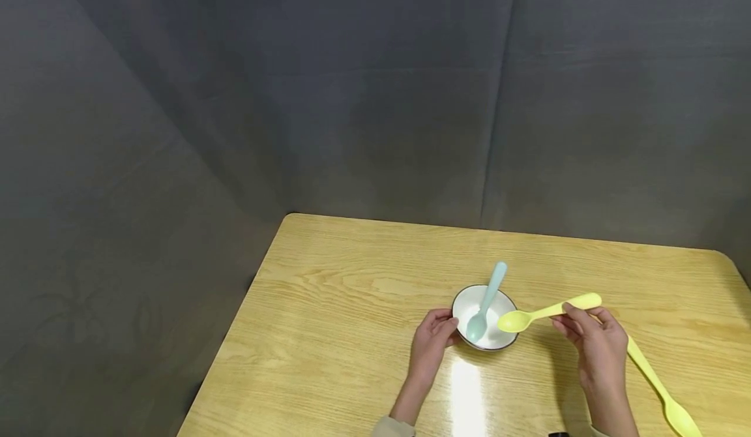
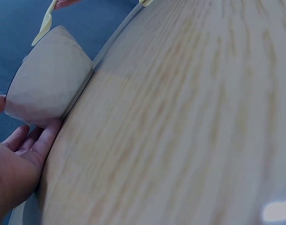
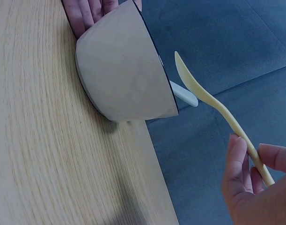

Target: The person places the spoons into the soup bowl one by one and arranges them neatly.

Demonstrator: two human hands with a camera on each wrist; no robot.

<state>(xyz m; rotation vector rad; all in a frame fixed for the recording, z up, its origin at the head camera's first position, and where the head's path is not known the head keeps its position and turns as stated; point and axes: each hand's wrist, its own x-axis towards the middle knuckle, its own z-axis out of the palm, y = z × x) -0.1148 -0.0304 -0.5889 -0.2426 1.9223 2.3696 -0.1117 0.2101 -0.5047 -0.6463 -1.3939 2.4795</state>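
Note:
A white bowl (image 1: 503,306) with a dark rim stands on the wooden table. Inside it leans a light blue spoon (image 1: 491,293), its handle rising past the far rim. My left hand (image 1: 433,344) holds the bowl's left side, thumb at the rim and fingers against the outer wall, as the left wrist view shows. Between thumb and fingers my right hand (image 1: 598,344) pinches a yellow spoon (image 1: 542,312) by its handle. That spoon's head overlaps the bowl's right edge in the head view; in the right wrist view it is held above the rim.
A second yellow spoon (image 1: 656,379) lies on the table (image 1: 352,306) to the right, partly behind my right hand. Dark grey cloth (image 1: 375,98) hangs beyond the table's far edge. A small black object (image 1: 559,434) shows at the bottom of the head view.

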